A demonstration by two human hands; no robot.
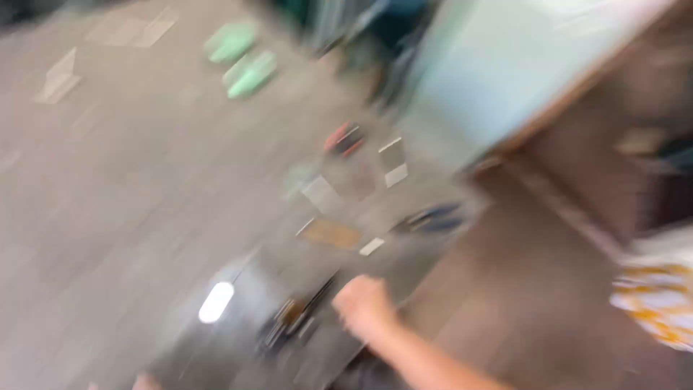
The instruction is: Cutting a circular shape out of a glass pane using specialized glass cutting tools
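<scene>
The whole view is smeared by motion. My right hand reaches in from the bottom right with its bare forearm, fingers curled, over the near edge of a grey table. Just left of it lies a dark, blurred object with a bright white oval beside it. The blur hides whether the hand grips anything. A small skin-coloured patch at the bottom edge may be my left hand; too little of it shows to tell its state.
Small flat cards and dark items lie scattered mid-table. Two pale green shapes sit at the far side. A pale board with a wooden edge stands at the right. Brown floor and yellow-white patterned cloth are at the right.
</scene>
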